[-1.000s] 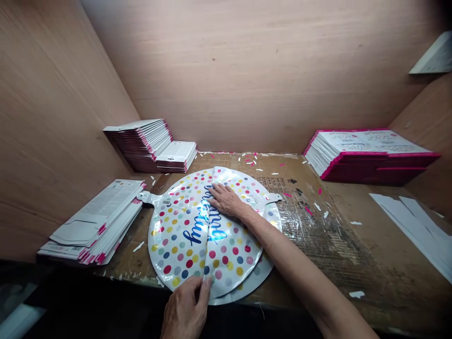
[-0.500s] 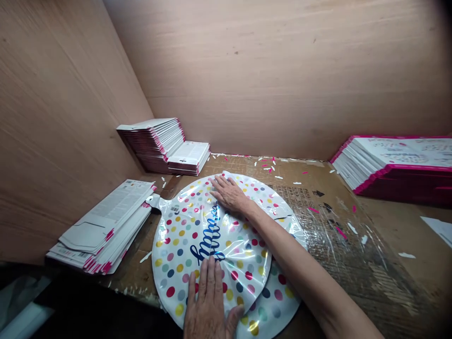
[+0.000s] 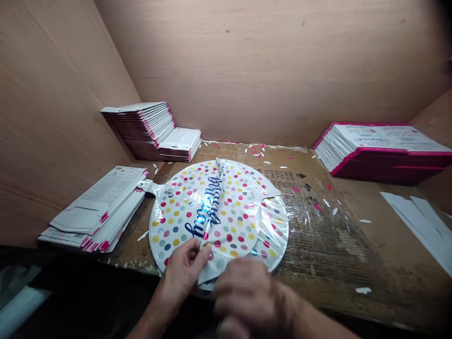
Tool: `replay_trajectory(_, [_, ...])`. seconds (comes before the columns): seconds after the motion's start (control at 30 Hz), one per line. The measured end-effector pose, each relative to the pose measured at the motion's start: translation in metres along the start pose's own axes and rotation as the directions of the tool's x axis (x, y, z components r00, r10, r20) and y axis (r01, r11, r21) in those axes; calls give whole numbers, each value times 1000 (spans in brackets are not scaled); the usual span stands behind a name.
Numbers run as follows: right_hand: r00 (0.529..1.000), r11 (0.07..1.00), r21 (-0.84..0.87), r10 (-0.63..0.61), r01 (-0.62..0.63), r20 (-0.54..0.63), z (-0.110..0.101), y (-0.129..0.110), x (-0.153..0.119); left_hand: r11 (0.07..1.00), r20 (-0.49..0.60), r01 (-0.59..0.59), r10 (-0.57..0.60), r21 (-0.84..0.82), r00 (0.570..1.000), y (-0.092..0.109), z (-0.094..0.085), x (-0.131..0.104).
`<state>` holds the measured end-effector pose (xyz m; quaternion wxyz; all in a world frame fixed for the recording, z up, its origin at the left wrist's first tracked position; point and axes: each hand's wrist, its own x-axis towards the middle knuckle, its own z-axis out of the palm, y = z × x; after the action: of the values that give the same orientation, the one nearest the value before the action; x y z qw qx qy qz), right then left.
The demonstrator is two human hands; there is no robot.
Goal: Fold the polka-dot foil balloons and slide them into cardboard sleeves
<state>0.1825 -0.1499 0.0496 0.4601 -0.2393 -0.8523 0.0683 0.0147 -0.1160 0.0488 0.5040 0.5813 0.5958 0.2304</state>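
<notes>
White foil balloons (image 3: 243, 221) with coloured dots lie flat, one over another, on the cardboard-covered bench. The upper one is partly folded over, its blue lettering creased along the fold, and a tail points left. At the near edge my left hand (image 3: 183, 263) pinches the foil between thumb and fingers. My right hand (image 3: 243, 292) is beside it, just right of the near edge, its fingers curled and smeared by motion. Whether it touches the foil is unclear.
Stacks of printed card packets stand at the left front (image 3: 99, 202), back left (image 3: 141, 127) and back right (image 3: 381, 146). White paper pieces (image 3: 416, 226) lie at the right. Small pink and white scraps (image 3: 318, 207) are scattered over the cardboard (image 3: 318, 254). Wooden panels (image 3: 247, 70) enclose the bench.
My right hand has come back from the balloon's far side to the near edge. My left hand, flat before, now pinches foil there. The view has shifted slightly.
</notes>
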Motion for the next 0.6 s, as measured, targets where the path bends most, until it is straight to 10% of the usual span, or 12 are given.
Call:
replay_trajectory(0.1, [995, 981, -192, 41, -23, 93, 30, -35, -10, 921, 217, 148, -71, -362, 973, 50, -15, 4])
replay_trajectory(0.23, [847, 759, -421, 530, -497, -44, 19, -4, -32, 883, 194, 118, -31, -455, 981, 98, -30, 0])
replay_trajectory(0.4, [590, 363, -528, 721, -768, -362, -60, 44, -96, 933, 199, 176, -117, -313, 973, 61, -47, -6])
replay_trajectory(0.5, [711, 326, -700, 601, -635, -365, -85, 62, -110, 986, 196, 82, -110, 144, 975, 20, -50, 3])
replay_trajectory(0.6, [903, 508, -813, 427, -285, -50, -92, 79, -101, 789, -18, -136, 182, 599, 983, 3, -44, 25])
